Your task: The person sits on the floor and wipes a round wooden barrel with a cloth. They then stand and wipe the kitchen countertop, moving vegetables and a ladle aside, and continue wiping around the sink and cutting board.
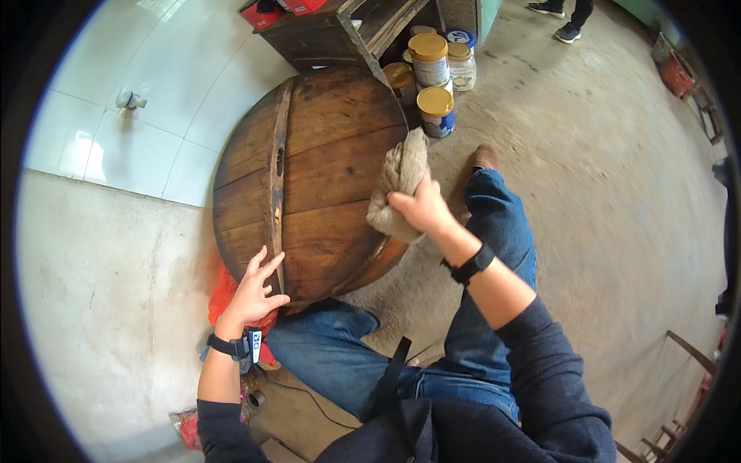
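Before me stands a large round wooden piece [330,168], a lid or tub bottom made of brown planks with dark edges. A narrow wooden batten [278,173] with a slot crosses its face. My left hand [257,286] is spread at the batten's near end; its fingers appear to rest on the wood without closing on anything. In my right hand [422,208] is a bunched wad of beige, coarse fibrous cloth [399,179]. The wad is at the right rim and hides part of it.
Several gold-lidded cans [435,104] stand beyond the wood, beside a dark wooden cabinet [307,43]. A pipe fitting [131,100] juts from the tiled wall at left. An orange plastic bag [223,295] lies by my left wrist. Another person's feet [567,33] are at top right.
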Motion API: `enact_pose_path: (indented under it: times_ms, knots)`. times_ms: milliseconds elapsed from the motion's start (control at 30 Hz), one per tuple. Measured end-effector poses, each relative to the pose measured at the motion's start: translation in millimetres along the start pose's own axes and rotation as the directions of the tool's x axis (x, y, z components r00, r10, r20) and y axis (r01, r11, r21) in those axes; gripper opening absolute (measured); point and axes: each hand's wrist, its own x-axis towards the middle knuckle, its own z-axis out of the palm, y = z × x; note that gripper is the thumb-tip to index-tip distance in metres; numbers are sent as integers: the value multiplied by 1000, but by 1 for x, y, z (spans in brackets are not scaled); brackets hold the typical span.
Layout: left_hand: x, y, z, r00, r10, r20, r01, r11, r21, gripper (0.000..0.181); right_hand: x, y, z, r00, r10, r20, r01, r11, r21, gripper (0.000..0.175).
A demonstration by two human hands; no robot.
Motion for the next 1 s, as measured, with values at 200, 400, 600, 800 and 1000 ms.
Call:
enact_pose_path:
  times_ms: [200, 400, 600, 800, 1000]
  knots:
    - [4, -17, 21, 969, 70, -236, -12, 971, 239, 76, -76, -7, 41, 994, -77, -76, 80, 996, 49, 86]
    - [8, -22, 38, 868, 284, -408, -64, 878, 474, 69, -113, -11, 64, 991, -118, -56, 119, 993, 15, 90]
    - [-1, -13, 37, 893, 174, -415, -47, 953, 299, 64, -125, -9, 63, 989, -143, 27, 141, 988, 62, 95]
    - [-6, -13, 23, 970, 25, -241, -3, 996, 90, 84, -116, -1, 38, 981, -123, 152, 50, 910, 411, 79]
    - [-13, 14, -9, 982, 35, -186, -6, 988, 152, 99, -109, 15, -10, 976, 5, 216, -199, 404, 893, 76]
